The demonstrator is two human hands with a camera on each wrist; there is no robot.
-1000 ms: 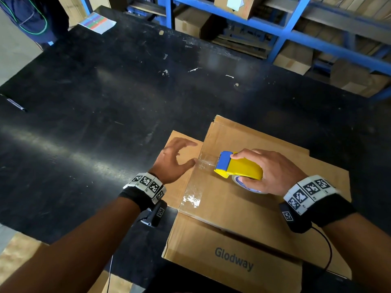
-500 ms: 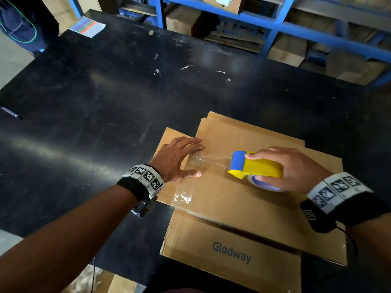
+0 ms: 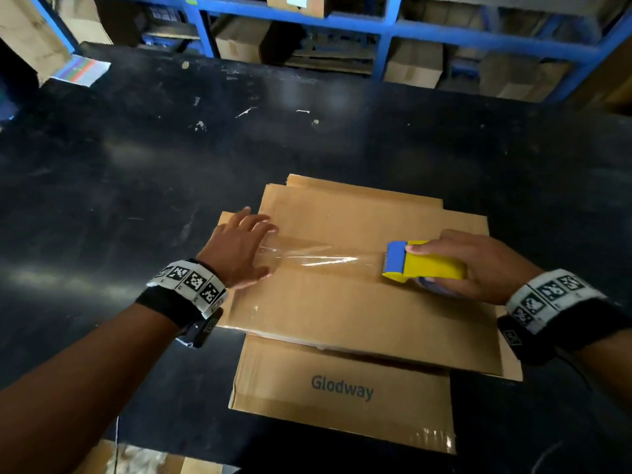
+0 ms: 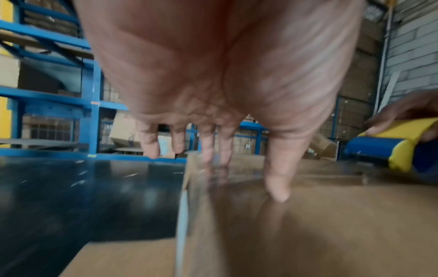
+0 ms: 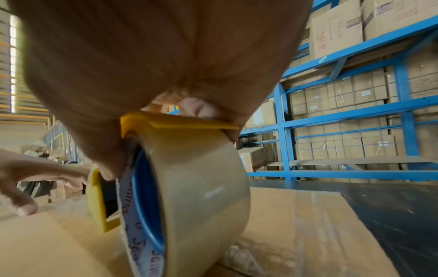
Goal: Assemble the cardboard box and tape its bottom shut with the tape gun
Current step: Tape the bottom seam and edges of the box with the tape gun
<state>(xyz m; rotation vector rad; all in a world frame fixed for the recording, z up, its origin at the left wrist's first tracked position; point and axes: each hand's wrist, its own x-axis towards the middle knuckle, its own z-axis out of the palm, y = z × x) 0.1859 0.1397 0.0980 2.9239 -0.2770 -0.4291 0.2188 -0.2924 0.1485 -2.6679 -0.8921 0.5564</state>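
Centre-right in the head view, the cardboard box [image 3: 359, 302] is being kept on the black table [image 3: 136, 186], bottom flaps folded shut. Its left end is being pressed by the left hand [image 3: 239, 249], fingers straight and spread. The yellow tape gun [image 3: 422, 265] is being gripped by the right hand [image 3: 478, 265], with clear tape [image 3: 321, 260] being stretched between both hands.
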